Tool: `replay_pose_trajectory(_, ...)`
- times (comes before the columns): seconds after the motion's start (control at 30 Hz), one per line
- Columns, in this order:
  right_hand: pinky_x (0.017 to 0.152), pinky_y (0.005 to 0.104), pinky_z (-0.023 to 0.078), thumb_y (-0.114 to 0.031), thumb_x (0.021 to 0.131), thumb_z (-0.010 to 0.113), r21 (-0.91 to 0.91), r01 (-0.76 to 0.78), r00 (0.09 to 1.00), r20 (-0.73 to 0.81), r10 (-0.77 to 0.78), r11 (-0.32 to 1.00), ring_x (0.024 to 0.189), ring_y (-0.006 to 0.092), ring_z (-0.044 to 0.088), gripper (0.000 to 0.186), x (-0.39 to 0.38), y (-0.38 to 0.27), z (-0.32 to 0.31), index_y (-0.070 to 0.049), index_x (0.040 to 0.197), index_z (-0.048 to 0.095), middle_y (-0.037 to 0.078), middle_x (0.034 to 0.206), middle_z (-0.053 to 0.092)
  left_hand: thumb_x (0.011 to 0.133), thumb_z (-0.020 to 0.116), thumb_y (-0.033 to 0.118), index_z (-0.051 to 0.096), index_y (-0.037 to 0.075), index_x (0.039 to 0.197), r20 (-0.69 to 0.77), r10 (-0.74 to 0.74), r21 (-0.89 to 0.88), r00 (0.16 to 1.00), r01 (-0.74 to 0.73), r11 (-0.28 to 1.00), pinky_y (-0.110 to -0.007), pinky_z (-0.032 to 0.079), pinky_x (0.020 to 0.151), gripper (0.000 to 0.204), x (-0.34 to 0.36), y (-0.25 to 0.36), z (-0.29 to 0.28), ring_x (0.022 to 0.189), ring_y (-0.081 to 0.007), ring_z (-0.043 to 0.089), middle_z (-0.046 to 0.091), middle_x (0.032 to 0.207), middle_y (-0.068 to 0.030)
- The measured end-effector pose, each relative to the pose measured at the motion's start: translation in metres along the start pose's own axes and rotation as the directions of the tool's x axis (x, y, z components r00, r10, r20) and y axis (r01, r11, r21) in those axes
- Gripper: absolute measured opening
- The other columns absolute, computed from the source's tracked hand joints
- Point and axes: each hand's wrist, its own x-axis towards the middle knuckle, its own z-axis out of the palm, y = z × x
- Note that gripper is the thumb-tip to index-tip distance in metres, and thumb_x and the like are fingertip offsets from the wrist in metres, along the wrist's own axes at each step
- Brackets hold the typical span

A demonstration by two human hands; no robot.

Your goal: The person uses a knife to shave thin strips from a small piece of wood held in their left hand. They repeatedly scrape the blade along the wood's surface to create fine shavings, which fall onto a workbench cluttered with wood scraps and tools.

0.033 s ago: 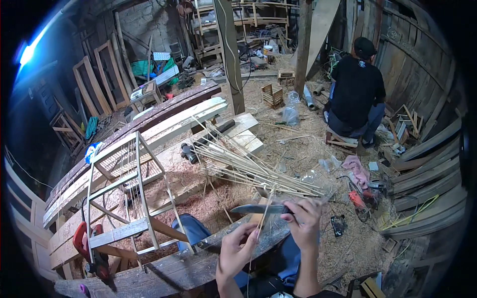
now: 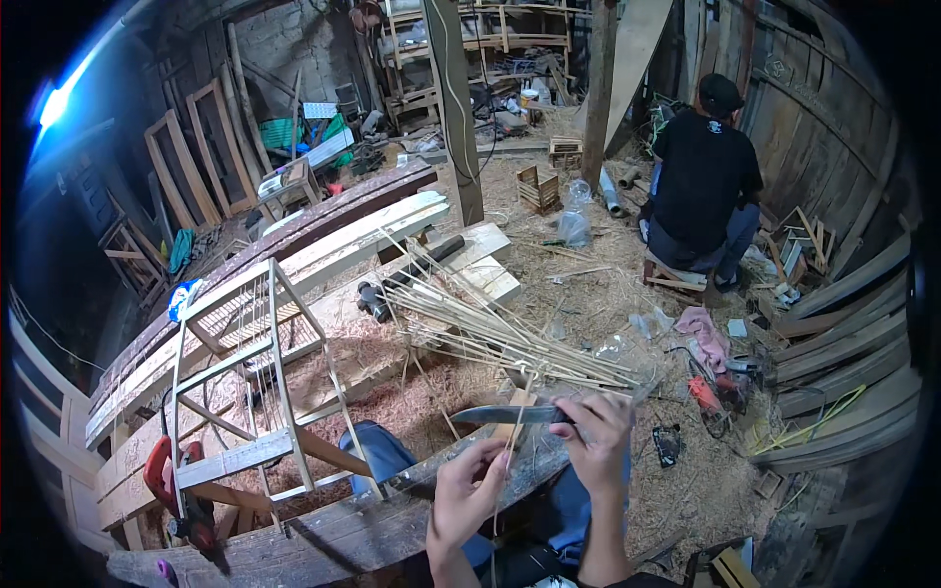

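My right hand (image 2: 598,441) grips the handle of a knife (image 2: 495,415), whose blade lies level, pointing left, across a thin wooden strip (image 2: 500,514). My left hand (image 2: 470,495) pinches that strip below the blade; it rises past a small wooden block (image 2: 510,431) at the bench edge. Just beyond, a fanned bundle of pale slats (image 2: 500,343) lies over the boards. A slatted wooden frame (image 2: 230,456) stands to the left on the plank bench (image 2: 343,529).
A red power tool (image 2: 172,490) sits at lower left and a hammer-like tool (image 2: 372,299) on the boards. A person (image 2: 706,186) sits facing away at upper right. An orange tool (image 2: 701,392), pink cloth (image 2: 701,333) and curved planks (image 2: 843,343) lie right; posts (image 2: 598,98) rise behind.
The knife and my right hand have shifted very slightly to the left along the strip.
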Motion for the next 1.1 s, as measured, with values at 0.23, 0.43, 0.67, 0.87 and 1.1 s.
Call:
replay_pose_trajectory(0.23,0.079,0.0366,0.034,-0.04,0.075,0.075,0.047,0.031,0.998,0.052,-0.034,0.998,0.074,0.0178,0.054,0.035,-0.001,-0.015,0.013,-0.016,0.099,0.075,-0.003,0.076,0.06,0.099,0.059,0.007,0.061,-0.005,0.113,-0.124,-0.039,-0.13,0.992,0.022,0.991,-0.018,0.045,0.066,0.019,-0.001,0.008,0.003,0.079,-0.0034,0.057,0.067,0.093,-0.0035)
replay_pose_trajectory(0.43,0.079,0.0365,0.034,-0.04,0.074,0.075,0.005,0.016,1.0,0.007,-0.016,1.0,0.075,0.018,0.054,0.035,-0.002,-0.013,0.014,-0.017,0.1,0.076,-0.003,0.077,0.059,0.097,0.06,0.003,0.063,-0.006,0.111,-0.156,0.06,-0.016,0.986,-0.063,0.998,-0.018,0.044,0.066,0.017,0.005,0.008,0.008,0.078,-0.0027,0.056,0.067,0.092,-0.003)
replay_pose_trajectory(0.67,0.08,0.0368,0.035,-0.041,0.075,0.074,-0.04,-0.019,0.999,-0.048,0.017,0.999,0.076,0.0191,0.053,0.034,-0.004,-0.007,0.016,-0.017,0.099,0.076,-0.003,0.076,0.058,0.096,0.062,0.003,0.066,-0.005,0.107,-0.159,0.105,0.065,0.982,-0.096,0.993,-0.019,0.044,0.062,0.014,0.007,0.009,0.011,0.073,-0.0017,0.054,0.067,0.086,-0.0018)
replay_pose_trajectory(0.87,0.086,0.0375,0.036,-0.038,0.09,0.066,-0.04,-0.253,0.952,-0.189,0.241,0.967,0.081,0.0237,0.056,0.034,-0.011,0.008,0.018,-0.008,0.105,0.072,0.004,0.081,0.062,0.096,0.062,0.005,0.065,-0.005,0.106,-0.077,0.072,0.15,0.994,-0.06,0.987,-0.018,0.043,0.062,0.014,0.003,0.001,0.002,0.075,-0.0021,0.055,0.067,0.087,-0.0024)
replay_pose_trajectory(1.1,0.088,0.0379,0.036,-0.041,0.095,0.061,-0.108,-0.344,0.92,-0.24,0.311,0.933,0.085,0.0257,0.057,0.041,-0.006,0.032,-0.022,-0.004,0.11,0.069,0.008,0.087,0.065,0.101,0.056,0.009,0.063,-0.004,0.109,-0.257,0.086,0.091,0.963,-0.065,0.994,-0.018,0.038,0.059,0.018,0.008,0.007,-0.019,0.07,-0.0006,0.048,0.059,0.08,0.0025)
